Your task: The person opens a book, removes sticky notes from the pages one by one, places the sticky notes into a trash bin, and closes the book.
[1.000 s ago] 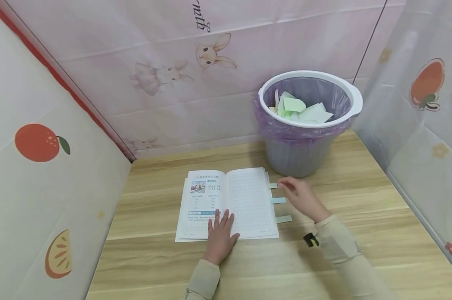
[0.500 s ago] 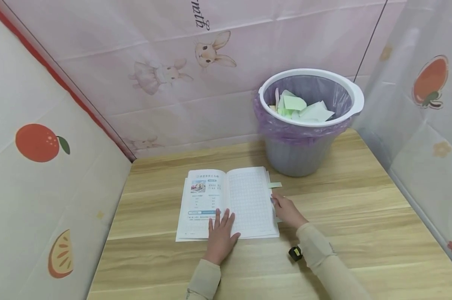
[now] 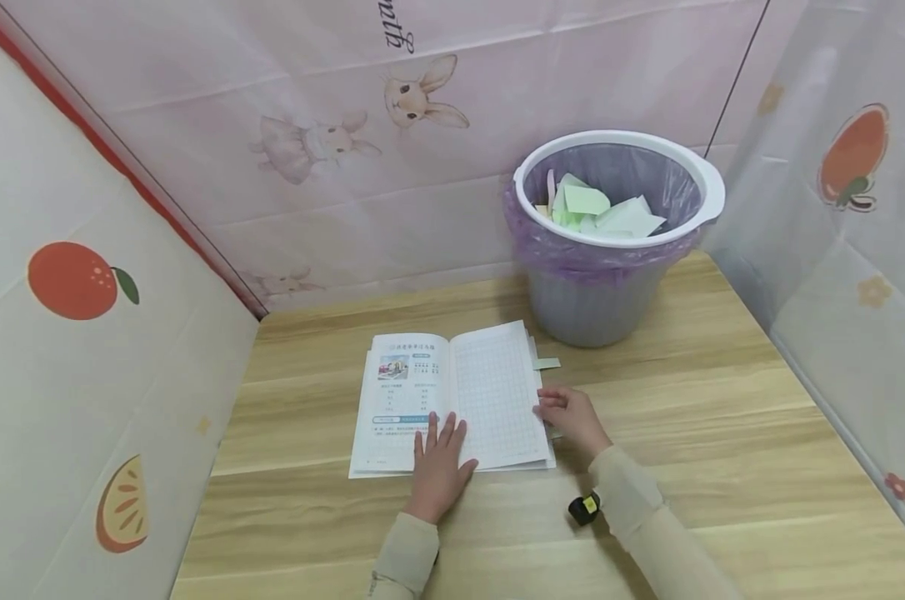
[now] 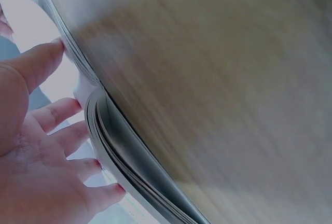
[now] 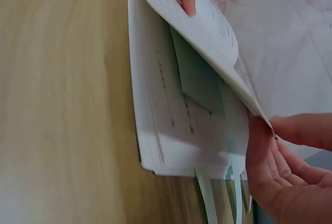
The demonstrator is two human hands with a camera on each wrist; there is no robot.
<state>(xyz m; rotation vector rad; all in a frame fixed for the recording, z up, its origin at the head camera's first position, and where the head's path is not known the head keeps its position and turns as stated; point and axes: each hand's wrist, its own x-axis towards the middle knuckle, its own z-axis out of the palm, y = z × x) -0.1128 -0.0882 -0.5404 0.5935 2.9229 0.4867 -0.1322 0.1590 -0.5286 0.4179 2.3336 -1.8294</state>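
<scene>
1. The open workbook (image 3: pixel 450 383) lies at the lower centre of the frame on the wood-grain table (image 3: pixel 295 400), printed exercises on its left side, a writing grid on its right.
2. At the bottom centre, the left hand (image 3: pixel 439 471) rests with fingers spread and extended beside the fold, probably to steady the workbook and keep it open.
3. Right of centre, the right hand (image 3: pixel 572 421) pinches the outer edge of the gridded page (image 3: pixel 495 396) between thumb and fingers, seemingly to hold it up; how many leaves it grips, I cannot tell.
4. The raised edge exposes a pale green slip (image 5: pixel 199 76) beneath. A paper tab (image 3: pixel 547 363) juts from the right edge, perhaps as a marker reachable from outside.
5. The lined bin (image 3: pixel 591 304), upper right, holds paper pieces (image 3: pixel 610 215); it presumably stands near for easy reach.
6. Half a second ago the gridded page lay lower; now its outer edge tilts up. The left hand stays put.
</scene>
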